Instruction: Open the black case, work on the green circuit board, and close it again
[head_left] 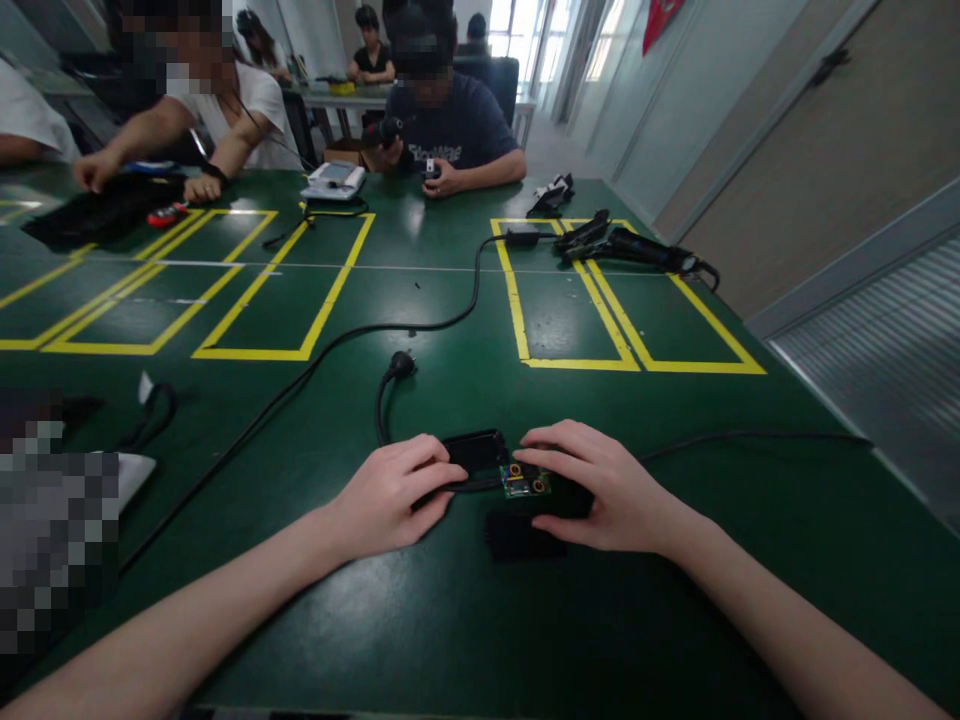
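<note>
My left hand (401,490) is closed, with its thumb and fingers around a black cable (476,487) that runs toward a small green circuit board (517,482). Fingers of my right hand (600,485) curl over the right side of that board and hide part of it. Round copper-coloured parts and a yellow one show on the board. Just behind it lies an open black plastic case half (480,450). A second black case piece (517,538) rests in front, under my right thumb. From behind my left hand a cord with a black plug (403,364) curves away over the table.
The green table (360,640) carries yellow tape rectangles (255,354). A long black cord (360,328) crosses to an adapter (523,238) and a dark bundle (637,248). Opposite, a person (465,120) holds a power drill (382,132); another person (247,110) works at the left.
</note>
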